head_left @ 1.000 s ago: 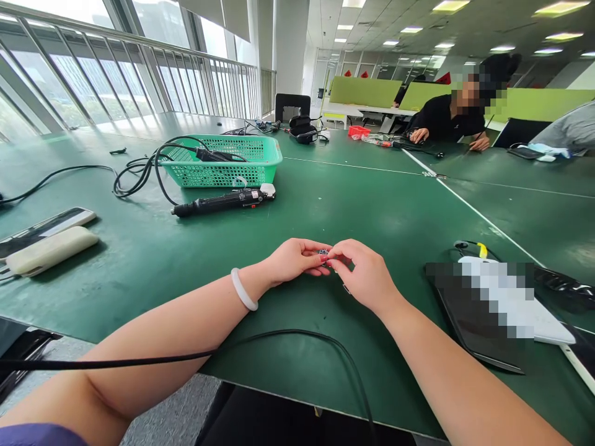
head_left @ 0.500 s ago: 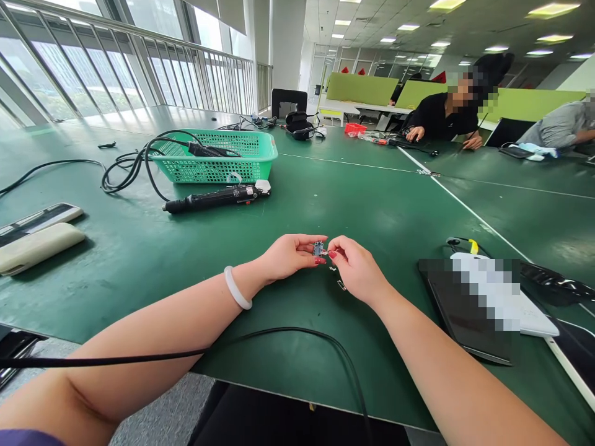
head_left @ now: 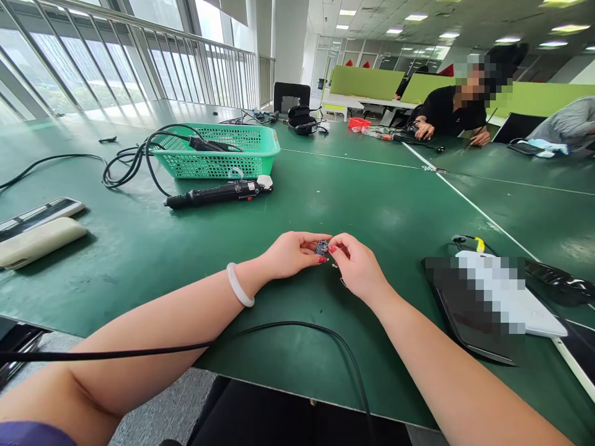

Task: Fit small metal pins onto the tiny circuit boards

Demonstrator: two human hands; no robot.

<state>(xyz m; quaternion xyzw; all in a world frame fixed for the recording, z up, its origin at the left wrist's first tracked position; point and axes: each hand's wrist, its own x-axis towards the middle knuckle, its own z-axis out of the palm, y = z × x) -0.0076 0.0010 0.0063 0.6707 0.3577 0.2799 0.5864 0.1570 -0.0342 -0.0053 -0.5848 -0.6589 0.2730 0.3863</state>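
Turned a little within the left fingers since the earlier frame, the small grey part now sits at a different angle, and the right fingertips are closer to its edge.

Far to the left of the grip, a cream case lies in front of a long black-and-white device. Nearer, beyond the left forearm, coiled black cable loops beside a green mesh basket; a black pen-shaped tool lies just in front of the basket, farther from the person than the grip.

The left hand, with a white bracelet on its wrist, is nearly closed, the part held between thumb and fingers at the centre of the grip, above the green table. Just right of the part, the right hand has thumb and index finger drawn almost together at its edge; whether they pinch it or a separate tiny piece, I cannot tell. Little metallic bits show below those fingertips, partly hidden by the hand.

Well to the right of the grip lies a black flat object with a white device on it. Beyond them, farther back, another person in black leans over the table.
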